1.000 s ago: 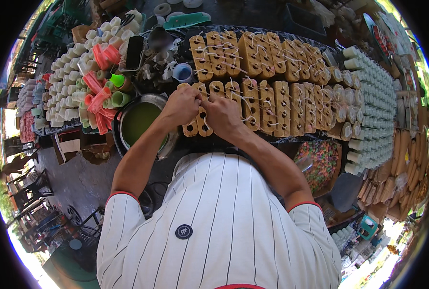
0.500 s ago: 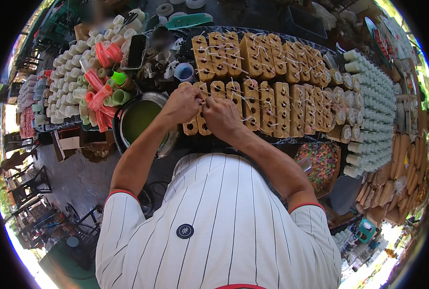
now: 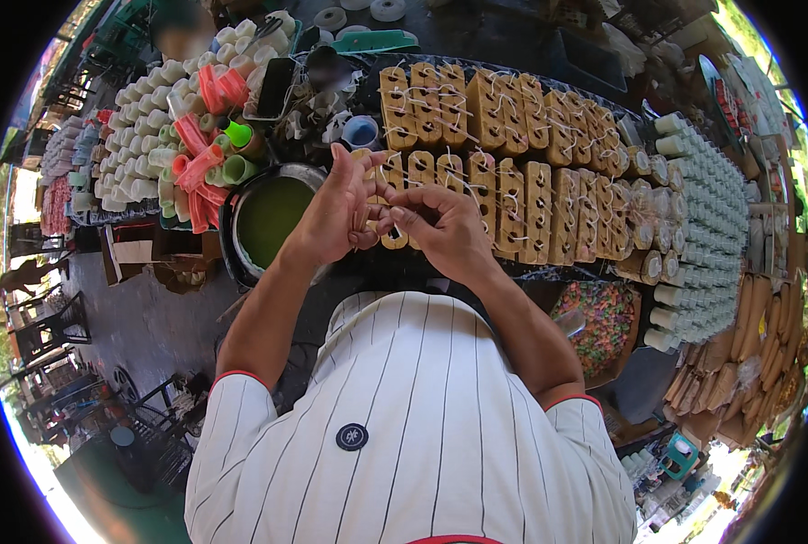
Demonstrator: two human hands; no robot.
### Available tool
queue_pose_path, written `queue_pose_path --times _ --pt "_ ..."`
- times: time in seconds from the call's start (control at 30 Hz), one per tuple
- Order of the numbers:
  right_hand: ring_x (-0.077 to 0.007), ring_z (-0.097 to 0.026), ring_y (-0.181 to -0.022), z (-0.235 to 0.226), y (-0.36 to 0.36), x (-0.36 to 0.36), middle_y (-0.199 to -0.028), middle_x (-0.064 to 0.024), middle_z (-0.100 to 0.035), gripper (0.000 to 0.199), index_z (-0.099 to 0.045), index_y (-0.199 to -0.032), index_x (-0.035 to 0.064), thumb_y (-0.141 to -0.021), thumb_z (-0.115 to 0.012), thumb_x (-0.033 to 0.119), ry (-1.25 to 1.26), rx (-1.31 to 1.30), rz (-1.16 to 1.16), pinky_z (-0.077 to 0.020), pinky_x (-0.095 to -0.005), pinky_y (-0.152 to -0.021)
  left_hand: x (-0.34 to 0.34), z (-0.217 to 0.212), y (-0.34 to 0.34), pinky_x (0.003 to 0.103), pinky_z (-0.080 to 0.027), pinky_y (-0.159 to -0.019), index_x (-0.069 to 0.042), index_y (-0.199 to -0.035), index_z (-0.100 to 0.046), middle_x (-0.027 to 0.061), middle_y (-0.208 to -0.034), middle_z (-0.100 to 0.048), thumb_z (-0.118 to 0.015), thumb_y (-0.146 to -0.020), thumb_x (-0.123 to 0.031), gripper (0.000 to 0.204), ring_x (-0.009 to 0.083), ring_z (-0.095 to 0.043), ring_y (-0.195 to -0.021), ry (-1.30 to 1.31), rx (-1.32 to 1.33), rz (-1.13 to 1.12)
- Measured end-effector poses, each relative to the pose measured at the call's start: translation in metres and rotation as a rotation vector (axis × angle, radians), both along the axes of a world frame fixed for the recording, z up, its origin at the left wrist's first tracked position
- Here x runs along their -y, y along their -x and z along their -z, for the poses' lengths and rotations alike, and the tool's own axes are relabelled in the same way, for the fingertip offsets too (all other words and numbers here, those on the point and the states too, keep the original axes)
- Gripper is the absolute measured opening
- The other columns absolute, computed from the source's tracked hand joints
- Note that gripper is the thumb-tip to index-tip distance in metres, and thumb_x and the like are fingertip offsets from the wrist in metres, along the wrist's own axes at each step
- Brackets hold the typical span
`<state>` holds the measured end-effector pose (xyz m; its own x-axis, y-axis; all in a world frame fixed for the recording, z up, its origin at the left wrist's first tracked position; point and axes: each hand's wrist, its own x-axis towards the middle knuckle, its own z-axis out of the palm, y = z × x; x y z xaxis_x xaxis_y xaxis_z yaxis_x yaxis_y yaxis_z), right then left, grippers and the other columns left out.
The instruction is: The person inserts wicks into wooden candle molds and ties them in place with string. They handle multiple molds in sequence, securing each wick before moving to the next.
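Observation:
My left hand (image 3: 333, 207) is turned with its palm toward the right, fingers apart and partly bent. Against its fingertips my right hand (image 3: 447, 228) closes thumb and forefinger in a pinch; whatever lies between them is too small to make out. Both hands are held over the near left end of two rows of tan blocks (image 3: 508, 213) with round holes and white strings across their tops. Left of my left hand stands a metal pot (image 3: 232, 238) of green liquid (image 3: 272, 218). A blue cup (image 3: 361, 133) sits just beyond my hands.
Many whitish cups (image 3: 136, 140), several red moulded pieces (image 3: 203, 168) and a bright green-topped bottle (image 3: 238, 134) crowd the left. Rows of pale cylinders (image 3: 694, 227) stand at right. A box of colourful bits (image 3: 599, 326) is near my right elbow, with brown paper rolls (image 3: 749, 317) beyond.
Both hands have drawn back slightly from the blocks. My left hand has turned palm-out and spread its fingers, while my right has shifted right and nearer, still pinching. The view has shifted a little.

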<state>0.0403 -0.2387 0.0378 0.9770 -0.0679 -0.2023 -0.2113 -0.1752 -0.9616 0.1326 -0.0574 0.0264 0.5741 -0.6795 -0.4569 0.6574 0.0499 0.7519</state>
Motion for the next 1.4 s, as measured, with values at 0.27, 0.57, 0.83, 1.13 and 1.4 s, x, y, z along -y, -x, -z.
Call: queue_pose_path --times 0.27,0.57,0.83,1.13,1.4 --pt "-0.0076 -0.065 -0.080 0.018 0.012 -0.004 -0.088 -0.0016 -0.072 0.014 -0.076 -0.107 -0.0031 -0.100 -0.076 0.009 -0.102 -0.001 -0.044 -0.0515 -0.0255 -0.070 0.010 0.008 0.031 0.020 -0.034 -0.051 -0.006 -0.161 -0.027 0.0055 -0.113 -0.057 -0.029 -0.094 -0.092 0.109 0.0077 -0.056 -0.081 0.023 0.002 -0.018" --pt "-0.0061 -0.063 -0.076 0.036 0.026 0.021 -0.089 -0.0017 -0.072 0.010 -0.072 -0.107 -0.0029 -0.103 -0.070 0.006 -0.235 -0.109 0.138 -0.0508 -0.0227 -0.068 0.012 0.031 0.085 0.021 -0.040 -0.059 0.001 -0.110 -0.073 -0.0014 -0.084 -0.069 -0.072 -0.102 -0.012 0.016 0.0033 -0.053 -0.070 -0.287 0.472 -0.148" --pt "-0.0084 -0.061 -0.074 0.052 0.036 0.010 -0.088 -0.0033 -0.071 0.011 -0.071 -0.109 -0.0031 -0.105 -0.068 0.007 -0.605 -0.077 0.277 -0.0498 -0.0238 -0.068 0.028 0.029 0.104 0.022 -0.041 -0.059 0.001 -0.104 -0.076 -0.0015 -0.081 -0.069 -0.074 -0.099 -0.008 0.010 0.0037 -0.052 -0.067 -0.316 0.382 -0.306" --pt "-0.0144 -0.064 -0.076 0.047 0.057 0.021 -0.082 -0.0093 -0.069 0.010 -0.072 -0.103 0.0016 -0.102 -0.069 0.011 0.245 0.174 -0.060 -0.0506 -0.0353 -0.068 0.020 0.034 0.101 0.024 -0.047 -0.069 0.001 -0.104 -0.078 -0.0001 -0.082 -0.072 -0.075 -0.098 -0.011 0.014 0.0065 -0.059 -0.075 -0.433 0.689 -0.253" --pt "-0.0181 -0.057 -0.066 0.053 0.059 0.013 -0.077 -0.0114 -0.067 0.014 -0.069 -0.103 -0.0006 -0.104 -0.066 0.013 0.152 -0.013 -0.064 -0.0474 -0.0358 -0.065 0.013 0.040 0.106 0.028 -0.049 -0.071 0.002 -0.099 -0.076 0.0051 -0.084 -0.075 -0.075 -0.098 -0.012 0.014 0.0097 -0.063 -0.078 -0.571 0.628 -0.170"
